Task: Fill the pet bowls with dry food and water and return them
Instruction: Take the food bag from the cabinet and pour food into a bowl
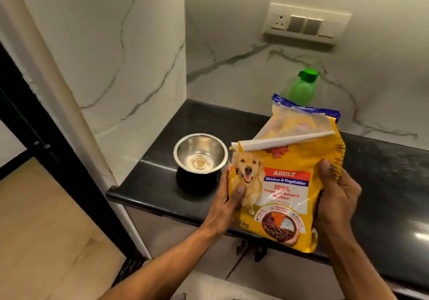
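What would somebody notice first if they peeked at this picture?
Probably the bright yellow dog food bag with a smiling dog on it, held up over the black counter by the left hand and right hand. Just left of it stands a shiny steel bowl, with no food in it. A green bottle peeks out behind the bag.

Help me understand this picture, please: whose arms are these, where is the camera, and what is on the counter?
There is no machine here: these are a person's two bare arms, filmed by one wide-angle camera worn on the head, looking forward and down. The left hand and the right hand grip the sides of a yellow dog food bag, its top torn open. On the black counter stands a steel bowl, with no food in it. Behind the bag stands a green bottle with its cap on. A switch panel is on the marble wall.
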